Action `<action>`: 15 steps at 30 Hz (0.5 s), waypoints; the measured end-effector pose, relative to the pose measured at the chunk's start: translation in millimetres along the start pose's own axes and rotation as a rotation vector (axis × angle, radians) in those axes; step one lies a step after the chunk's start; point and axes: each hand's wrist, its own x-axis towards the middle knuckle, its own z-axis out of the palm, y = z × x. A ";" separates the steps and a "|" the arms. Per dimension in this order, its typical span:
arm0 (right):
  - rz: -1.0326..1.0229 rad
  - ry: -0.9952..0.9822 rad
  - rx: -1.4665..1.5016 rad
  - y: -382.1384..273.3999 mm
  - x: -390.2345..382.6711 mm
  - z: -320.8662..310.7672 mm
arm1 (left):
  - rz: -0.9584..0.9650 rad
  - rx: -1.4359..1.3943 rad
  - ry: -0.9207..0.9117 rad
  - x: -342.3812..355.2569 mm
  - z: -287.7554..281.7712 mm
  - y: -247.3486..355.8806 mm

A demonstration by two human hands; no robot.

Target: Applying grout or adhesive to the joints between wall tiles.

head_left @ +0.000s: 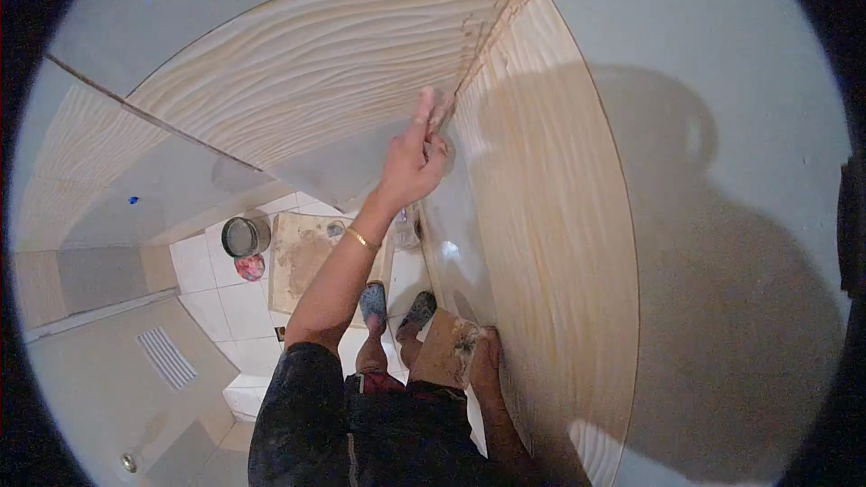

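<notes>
The person stands in a tiled corner, looking down along the wall; the left hand (417, 160) is raised to the vertical corner joint (487, 32) where two wavy beige wall tiles meet, its fingers (422, 113) drawn together and pressed against the seam, pinching or pushing something small that is too blurred to name; a thin gold bracelet (362, 239) sits on that wrist. The right hand (487, 356) hangs low beside the right-hand wall tile (541, 216), closed around a flat board (446, 347) smeared with pale paste, which it holds near the hip; brownish residue runs along the joint above the raised fingers, so the step in hand looks like filling or wiping the corner seam, judged partway up the wall, with the stretch above appearing rough and unfinished. The next move, as I judge it, calls for steady pressure along the seam line, keeping the fingertips in the groove and not smearing the ribbed tile faces; more paste would have to come from the board below. On the white floor tiles (221, 307) stand a round bucket (244, 236), a small reddish object (250, 267) just beside it, and a stained flat slab (302, 257); the person's feet in sandals (373, 302) are near its edge.
</notes>
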 end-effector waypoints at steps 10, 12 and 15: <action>0.129 0.108 0.580 -131.0 8.2 20.5 | -0.049 -0.883 -0.208 -132.7 -60.1 116.9; 0.084 0.058 0.646 -161.9 7.9 22.5 | -0.064 -0.841 -0.254 -153.9 -70.4 131.3; -0.074 -0.036 0.791 -195.2 3.0 33.3 | -0.049 -0.759 -0.183 -172.8 -94.2 145.8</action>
